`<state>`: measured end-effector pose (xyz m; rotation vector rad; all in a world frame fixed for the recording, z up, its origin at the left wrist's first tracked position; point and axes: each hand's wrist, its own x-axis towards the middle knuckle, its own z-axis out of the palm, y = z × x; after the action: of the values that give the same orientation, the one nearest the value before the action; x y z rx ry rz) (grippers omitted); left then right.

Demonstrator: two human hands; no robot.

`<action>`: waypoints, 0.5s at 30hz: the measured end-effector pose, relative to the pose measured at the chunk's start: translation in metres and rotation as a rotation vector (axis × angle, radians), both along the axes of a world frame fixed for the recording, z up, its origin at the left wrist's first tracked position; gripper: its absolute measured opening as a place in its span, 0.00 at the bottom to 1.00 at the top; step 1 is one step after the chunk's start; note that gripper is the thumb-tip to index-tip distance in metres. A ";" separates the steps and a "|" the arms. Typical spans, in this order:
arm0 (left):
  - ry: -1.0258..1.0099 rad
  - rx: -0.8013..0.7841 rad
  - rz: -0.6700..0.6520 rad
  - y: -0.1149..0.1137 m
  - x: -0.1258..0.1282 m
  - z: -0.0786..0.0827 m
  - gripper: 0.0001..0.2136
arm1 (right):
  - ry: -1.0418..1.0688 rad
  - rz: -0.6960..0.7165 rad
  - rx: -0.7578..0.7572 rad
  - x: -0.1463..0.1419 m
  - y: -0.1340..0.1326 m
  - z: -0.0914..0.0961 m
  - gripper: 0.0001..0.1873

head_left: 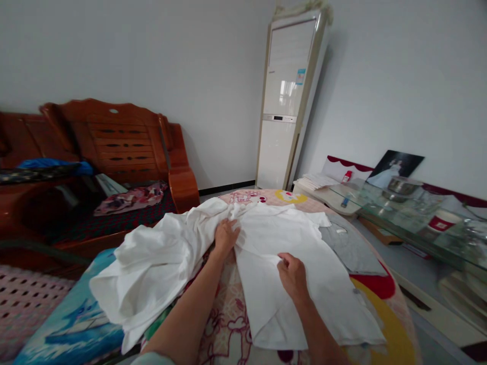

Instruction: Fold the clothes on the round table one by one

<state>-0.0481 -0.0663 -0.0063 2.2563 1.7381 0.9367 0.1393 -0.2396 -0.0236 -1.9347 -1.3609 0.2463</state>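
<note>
A white shirt point(304, 238) is spread over the round table, its short sleeve toward the far right. My right hand point(292, 276) is closed in a pinch on a raised fold of the shirt, near its middle. Further left, my left hand point(227, 235) lies on the shirt's left side with fingers stretched out over the fabric. A crumpled heap of white cloth point(160, 253) touches the left hand's outer side and hangs over the table's left edge. Beside the shirt on the right is a flat grey garment point(352, 248), partly covered by it.
A patterned tablecloth point(228, 324) covers the table. Wooden armchairs point(117, 147) with cloths on them stand at the left. A tall white air conditioner point(279, 101) fills the corner. At the right, a glass-topped cabinet point(403, 218) holds bowls, a paper cup point(441, 223) and a photo.
</note>
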 end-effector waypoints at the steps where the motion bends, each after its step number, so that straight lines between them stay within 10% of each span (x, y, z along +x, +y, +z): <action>1: 0.054 -0.029 -0.011 0.006 0.002 0.004 0.18 | -0.030 -0.002 -0.014 -0.002 -0.001 0.001 0.16; 6: 0.169 -0.143 0.004 0.030 0.010 0.024 0.18 | 0.059 0.090 -0.027 -0.016 -0.003 0.012 0.06; 15: 0.114 -0.109 0.101 0.038 -0.001 0.051 0.20 | 1.317 0.699 -0.084 -0.070 -0.024 0.035 0.17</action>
<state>-0.0490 -0.0279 0.0449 2.2110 1.9169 0.7232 0.0694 -0.2631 0.0117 -0.8161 -0.9610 1.5774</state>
